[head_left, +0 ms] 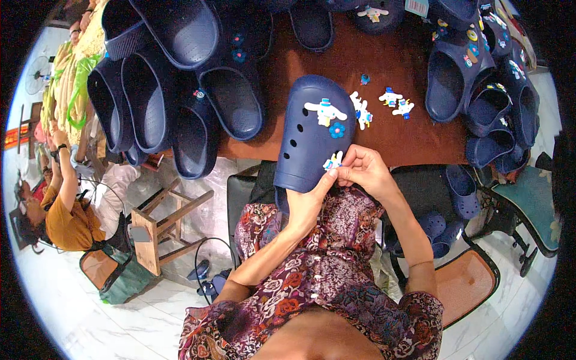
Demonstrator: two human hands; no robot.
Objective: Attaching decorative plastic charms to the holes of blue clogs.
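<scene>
A navy clog (309,157) is held upright, toe pointing away, at the table's near edge. My left hand (307,207) reaches inside through its opening; the fingers are hidden and the thumb lies on the outer side. My right hand (367,173) pinches a small white and yellow shoe charm (332,161) against the clog's lower right side, beside the left thumb. Higher on the clog sit a white long-eared figure charm (326,111) and a blue flower charm (337,130). Several open vent holes run down its left side.
On the brown table (408,141) lie loose white charms (403,108) and a small blue charm (365,78). Plain navy clogs (144,102) crowd the left; decorated clogs (447,84) pile up at the right. A wooden stool (162,231) stands left, a chair (471,282) right. Another person (75,210) sits far left.
</scene>
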